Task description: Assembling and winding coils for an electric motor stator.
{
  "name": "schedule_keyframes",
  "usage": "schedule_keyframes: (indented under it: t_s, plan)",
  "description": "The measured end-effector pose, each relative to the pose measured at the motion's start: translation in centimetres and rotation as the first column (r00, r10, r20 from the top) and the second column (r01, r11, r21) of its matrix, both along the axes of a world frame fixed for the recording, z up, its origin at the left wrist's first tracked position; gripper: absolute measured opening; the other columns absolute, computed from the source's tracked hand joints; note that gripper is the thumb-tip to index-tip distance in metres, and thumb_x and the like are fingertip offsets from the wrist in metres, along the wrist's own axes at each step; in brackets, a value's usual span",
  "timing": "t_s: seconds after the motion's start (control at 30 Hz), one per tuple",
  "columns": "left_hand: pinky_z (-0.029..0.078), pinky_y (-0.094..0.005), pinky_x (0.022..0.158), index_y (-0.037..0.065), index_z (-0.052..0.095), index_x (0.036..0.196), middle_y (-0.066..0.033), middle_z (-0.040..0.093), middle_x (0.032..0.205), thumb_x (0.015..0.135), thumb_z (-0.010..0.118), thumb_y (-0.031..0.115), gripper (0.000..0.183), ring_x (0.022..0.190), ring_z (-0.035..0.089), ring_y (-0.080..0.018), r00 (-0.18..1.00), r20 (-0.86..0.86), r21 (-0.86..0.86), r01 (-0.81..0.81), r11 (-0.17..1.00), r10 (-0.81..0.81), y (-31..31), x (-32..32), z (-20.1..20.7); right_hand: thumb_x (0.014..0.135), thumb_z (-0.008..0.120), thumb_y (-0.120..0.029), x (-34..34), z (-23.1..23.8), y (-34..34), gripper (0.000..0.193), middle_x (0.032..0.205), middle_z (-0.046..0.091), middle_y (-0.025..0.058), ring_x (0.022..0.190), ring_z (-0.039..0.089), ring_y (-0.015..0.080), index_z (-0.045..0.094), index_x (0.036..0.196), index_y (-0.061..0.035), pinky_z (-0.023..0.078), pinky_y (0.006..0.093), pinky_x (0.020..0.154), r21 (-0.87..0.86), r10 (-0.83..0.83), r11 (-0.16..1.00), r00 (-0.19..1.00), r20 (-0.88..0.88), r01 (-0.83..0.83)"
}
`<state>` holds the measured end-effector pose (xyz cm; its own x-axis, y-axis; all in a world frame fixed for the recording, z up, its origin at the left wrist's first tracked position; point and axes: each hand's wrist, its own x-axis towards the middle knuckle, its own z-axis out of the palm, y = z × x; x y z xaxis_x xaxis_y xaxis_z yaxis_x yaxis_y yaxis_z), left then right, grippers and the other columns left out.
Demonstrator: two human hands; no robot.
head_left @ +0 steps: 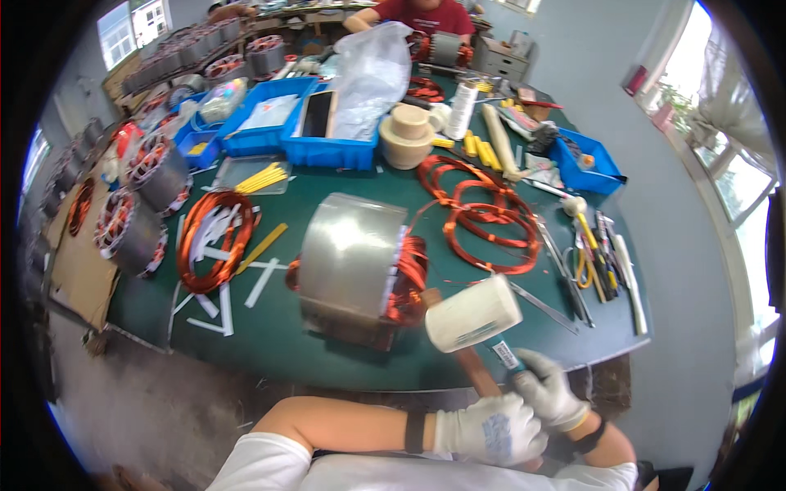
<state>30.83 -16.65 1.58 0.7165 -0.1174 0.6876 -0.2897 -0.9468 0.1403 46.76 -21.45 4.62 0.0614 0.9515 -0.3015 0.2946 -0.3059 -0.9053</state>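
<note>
In front of me on the green table lies a motor stator (352, 254), a grey metal cylinder on its side, with orange-red copper windings (411, 278) bulging from its right end. My gloved left hand (495, 430) is closed round a brown wooden stick (477, 372); the stick's far end reaches the windings, though whether it touches them I cannot tell. In my gloved right hand (550, 394) is the teal handle of a mallet. Its white head (473, 313) hangs over the stick and hides part of it.
Copper wire coils (483, 217) lie beyond the stator, another coil (214, 241) at its left among white strips. Hand tools (602, 254) line the right side. Blue bins (332, 154) stand farther back. More stators (131, 231) are at the left. A person (422, 15) works across the table.
</note>
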Motion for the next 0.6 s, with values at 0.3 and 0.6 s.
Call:
schedule_keyframes:
  t_s: [0.3, 0.6]
  plan:
    - [0.042, -0.0345, 0.057, 0.014, 0.063, 0.087, 0.0006, 0.057, 0.071, 0.079, 0.064, 0.032, 0.019, 0.064, 0.055, -0.0179, 0.95, 0.313, 0.063, -0.001, 0.998, -0.018, 7.0, -6.8, 3.8, 0.078, 0.068, -0.011, 4.4, 2.6, 6.7, 0.05, 0.1, 0.062, 0.0059, 0.087, 0.06, 0.0154, 0.054, 0.125, 0.0001, 0.05, 0.0312, 0.077, 0.182, -0.299, 0.933, 0.951, -0.082, 0.309]
    - [0.052, -0.0352, 0.076, 0.0, 0.056, 0.117, -0.0141, 0.066, 0.102, 0.094, 0.059, 0.024, 0.033, 0.09, 0.066, -0.0249, 0.51, -0.47, -0.571, -0.798, 0.193, 0.721, 18.7, -23.7, 0.3, 0.082, 0.058, -0.023, 37.7, -5.5, 7.2, 0.041, 0.1, 0.065, 0.0194, 0.094, 0.06, 0.0396, 0.055, 0.12, -0.0077, 0.048, 0.0494, 0.082, 0.317, -0.284, 0.927, -0.178, 0.942, 0.201]
